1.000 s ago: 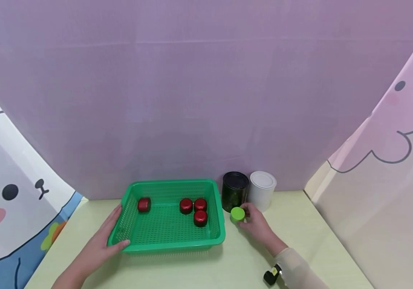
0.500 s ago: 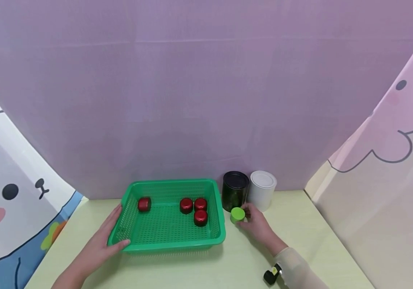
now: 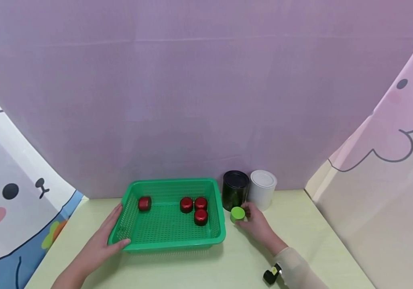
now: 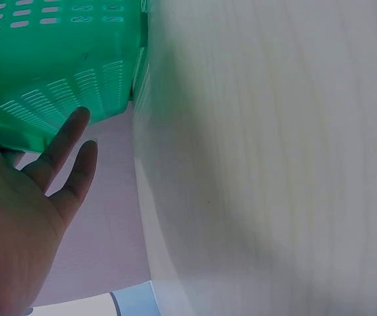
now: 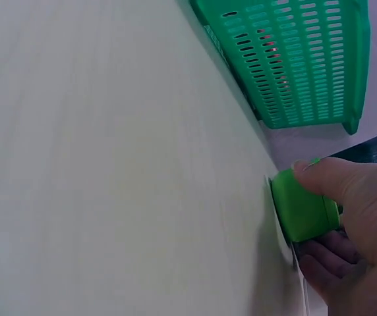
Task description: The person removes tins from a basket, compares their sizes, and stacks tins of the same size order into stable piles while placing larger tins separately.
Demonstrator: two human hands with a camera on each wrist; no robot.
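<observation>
A green plastic basket (image 3: 170,245) stands on the table, and my left hand (image 3: 99,245) spans its front left corner. Its thumb lies on the front rim, while straight fingers (image 4: 66,148) rest along the left side. Inside are several small red metallic cylinders; the left one (image 3: 144,204) lies on its side, and the others (image 3: 200,217) stand upright in a cluster at the right. My right hand (image 3: 258,228) pinches a small green round container (image 3: 237,214) between thumb and fingers, at the table surface, just right of the basket. Its far fingers are partly hidden behind it.
Behind the green container stand a black can (image 3: 235,188) and a white can (image 3: 262,188), side by side near the purple back wall (image 3: 206,100). A small black device (image 3: 272,274) is at my right wrist. Patterned cloths (image 3: 383,192) flank both sides of the table (image 3: 177,273).
</observation>
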